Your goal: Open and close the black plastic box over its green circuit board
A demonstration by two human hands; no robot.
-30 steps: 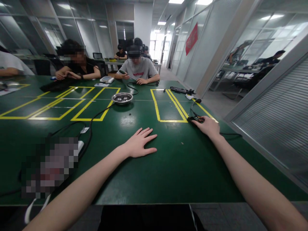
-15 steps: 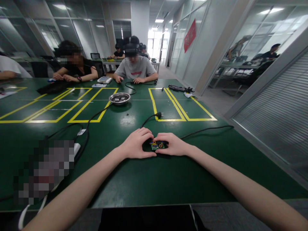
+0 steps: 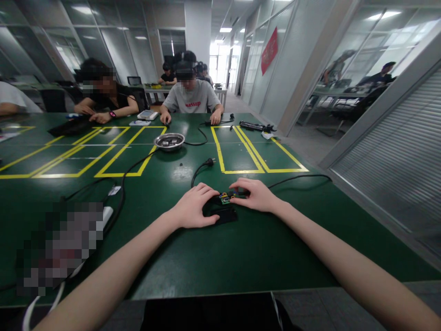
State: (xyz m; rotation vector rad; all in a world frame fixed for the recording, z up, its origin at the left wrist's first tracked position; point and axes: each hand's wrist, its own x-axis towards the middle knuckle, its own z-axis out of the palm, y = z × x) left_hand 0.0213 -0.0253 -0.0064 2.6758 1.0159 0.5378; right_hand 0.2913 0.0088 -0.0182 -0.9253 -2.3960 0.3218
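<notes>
In the head view, a small green circuit board [image 3: 225,198] with copper coils and coloured wires is in front of me. My right hand [image 3: 257,195] pinches its right end between thumb and fingers, where a black cable joins it. My left hand [image 3: 195,207] is at the board's left end, thumb and fingers spread apart. The left fingertips are by the board's edge, and the thumb touches a flat black casing piece [image 3: 226,215] on the table. What lies under the left palm is hidden. A black power plug [image 3: 209,162] on a cord lies just beyond my left hand.
A metal bowl [image 3: 169,141] with small metal parts stands farther back on the green table [image 3: 241,262]. Yellow tape marks rectangles there. A black folded tripod-like object [image 3: 257,127] lies at the far right. A pixelated object [image 3: 65,243] is at left. Co-workers [image 3: 191,94] sit opposite.
My hands have moved apart. The right hand has shifted slightly right and away with the board, and the black casing piece now shows below it. The plug has moved left.
</notes>
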